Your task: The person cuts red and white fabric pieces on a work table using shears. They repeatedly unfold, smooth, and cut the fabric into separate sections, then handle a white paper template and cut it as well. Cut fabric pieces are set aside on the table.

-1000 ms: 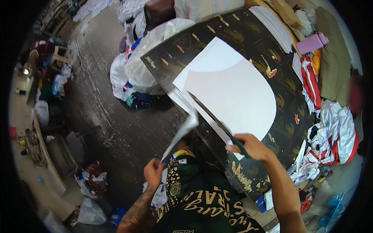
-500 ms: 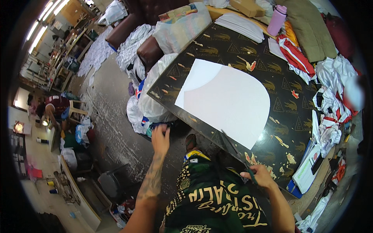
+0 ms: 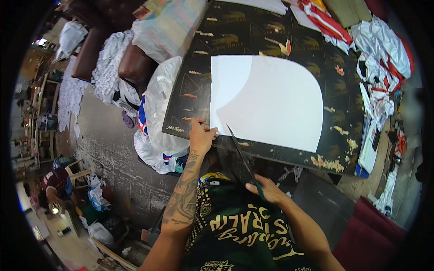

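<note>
A white sheet (image 3: 226, 74) lies on the dark table, and over it rests a slightly greyer, curved-edged pattern piece (image 3: 275, 101). At the sheet's near left corner is my left hand (image 3: 202, 134), its thumb and fingers closed on the edge. My right hand (image 3: 270, 189) grips a pair of long scissors (image 3: 244, 158) by the dark green handles. Their blades point away from me, with the tip over the sheet's near edge, right of my left hand. Whether the blades touch the sheet I cannot tell.
The dark printed table (image 3: 194, 97) has worn, peeled patches. Beside its left edge stands a full whitish plastic bag (image 3: 165, 108). Red and white garments (image 3: 382, 54) are heaped at the right. A person (image 3: 56, 183) sits working at the far left.
My left hand has moved up and right from beside the table to the sheet's corner. The scissors have swung left to the sheet's near edge. My view has shifted and turned.
</note>
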A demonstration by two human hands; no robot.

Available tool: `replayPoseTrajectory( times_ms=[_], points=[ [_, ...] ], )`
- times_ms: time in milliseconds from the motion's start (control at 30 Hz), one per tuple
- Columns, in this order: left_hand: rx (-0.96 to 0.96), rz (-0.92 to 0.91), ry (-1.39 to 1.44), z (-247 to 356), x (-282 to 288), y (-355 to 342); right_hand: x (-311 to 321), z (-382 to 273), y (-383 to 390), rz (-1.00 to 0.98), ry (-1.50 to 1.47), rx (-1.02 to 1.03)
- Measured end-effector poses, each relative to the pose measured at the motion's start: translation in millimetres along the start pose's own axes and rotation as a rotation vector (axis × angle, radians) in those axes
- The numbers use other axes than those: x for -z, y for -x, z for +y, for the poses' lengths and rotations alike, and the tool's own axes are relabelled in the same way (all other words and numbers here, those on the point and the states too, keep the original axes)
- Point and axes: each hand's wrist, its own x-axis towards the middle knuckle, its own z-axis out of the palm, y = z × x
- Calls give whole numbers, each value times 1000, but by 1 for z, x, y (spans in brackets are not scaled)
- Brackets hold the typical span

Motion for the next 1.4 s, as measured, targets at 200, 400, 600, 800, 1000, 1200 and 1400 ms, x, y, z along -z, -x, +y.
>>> replayPoseTrajectory(
  times_ms=[200,400,600,800,1000,1200,1400],
  points=[
    [74,-171,130,8,10,-4,-37,-44,-48,111,-61,23],
    [84,-190,117,12,13,-6,-25,-46,-43,121,-42,-60],
    [30,-167,93,2,8,-6,-20,-49,-46,92,-66,-132],
    [-355,-107,-350,29,38,-36,-25,-51,6,58,-76,-240],
    [-1014,-137,-684,64,48,-104,-127,-59,38,169,-646,-235],
    [-1139,-244,-848,60,35,-131,-222,-136,-64,398,-980,-2],
    [-1132,-254,-860,54,38,-134,-253,-209,-159,667,-1240,38]
  ],
)
